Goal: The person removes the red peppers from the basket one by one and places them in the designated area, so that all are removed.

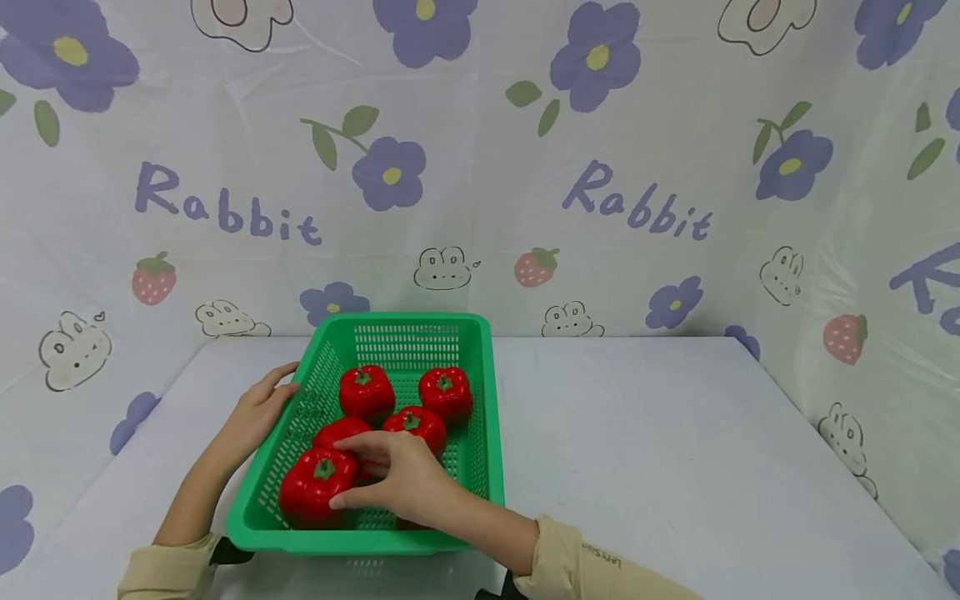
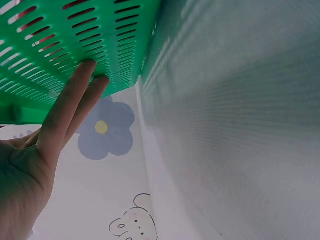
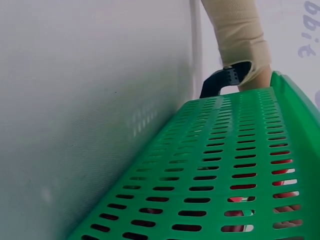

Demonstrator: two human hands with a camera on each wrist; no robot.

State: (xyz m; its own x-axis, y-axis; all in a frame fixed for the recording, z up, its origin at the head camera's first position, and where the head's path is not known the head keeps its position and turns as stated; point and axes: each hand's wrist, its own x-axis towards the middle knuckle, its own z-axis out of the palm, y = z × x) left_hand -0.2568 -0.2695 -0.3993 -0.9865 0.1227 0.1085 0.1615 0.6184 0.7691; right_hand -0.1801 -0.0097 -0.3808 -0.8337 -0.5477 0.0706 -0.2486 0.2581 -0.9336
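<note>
A green plastic basket (image 1: 492, 433) on the white table holds several glossy red bell peppers with green stems. My right hand (image 1: 408, 479) reaches over its front right rim and grips the front left bell pepper (image 1: 309, 492), thumb on its near side and fingers at its back edge. Another bell pepper (image 1: 343, 430) sits just behind that one. Part of a further pepper is hidden under my right wrist. Against the basket's left wall rests my left hand (image 1: 258, 412); in the left wrist view its straight fingers (image 2: 75, 95) touch the slotted side.
Farther back in the basket are a left bell pepper (image 1: 367, 396), a right bell pepper (image 1: 447, 395) and a middle bell pepper (image 1: 423, 423). The white table (image 1: 637, 450) extends to the right. Behind it hangs a patterned cloth (image 1: 480, 208) with flowers and rabbits.
</note>
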